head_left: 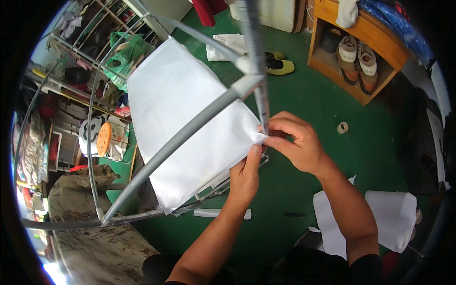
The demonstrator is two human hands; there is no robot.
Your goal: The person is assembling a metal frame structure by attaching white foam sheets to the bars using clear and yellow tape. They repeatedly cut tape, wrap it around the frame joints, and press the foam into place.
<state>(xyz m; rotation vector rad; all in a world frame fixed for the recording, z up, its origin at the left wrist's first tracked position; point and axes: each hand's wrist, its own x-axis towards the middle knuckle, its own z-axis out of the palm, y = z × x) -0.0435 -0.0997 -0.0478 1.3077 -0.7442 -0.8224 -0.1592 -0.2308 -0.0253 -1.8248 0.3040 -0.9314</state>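
A white dotted sheet (190, 104) lies stretched across a rack of grey tubes (173, 147), passing under one thick slanting tube. At the sheet's right corner, close to an upright tube, my right hand (299, 145) pinches the folded tip between thumb and fingers. My left hand (244, 178) grips the near edge just below that corner, its thumb on top and its fingers partly hidden under the sheet. The two hands are almost touching.
A wooden shoe cabinet (327, 69) stands at the far right. On the green floor lie a tape roll (342, 127), a white strip (222, 213) and a loosely rolled white sheet (392, 216). Cluttered shelves and a green plastic bag (126, 57) are at left, above a stained brown cloth (90, 232).
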